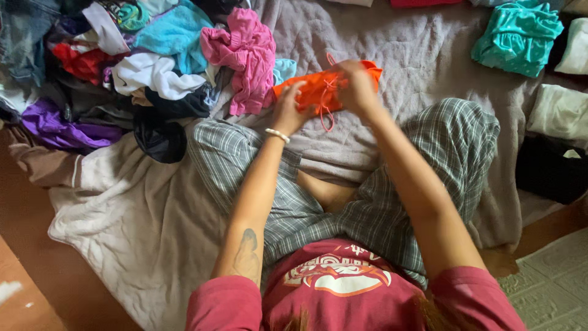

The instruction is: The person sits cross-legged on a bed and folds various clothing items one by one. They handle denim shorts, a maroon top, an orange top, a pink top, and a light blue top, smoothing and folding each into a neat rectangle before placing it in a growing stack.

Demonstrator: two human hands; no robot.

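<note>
No packages, signs or screens show anywhere in the frame. The only thing close to a label is a small pale tag (pixel 572 154) at the right edge, a little above the middle; it lies on the top edge of a folded black garment (pixel 549 168) and is roughly rectangular and off-white, too small to make out further. At the bottom centre, the front of the person's dark red shirt (pixel 343 294) carries a printed emblem (pixel 337 277): a wide, rounded shape in orange-red with white filling, outlined and lying across the chest. Whether any other tags are present cannot be told.
</note>
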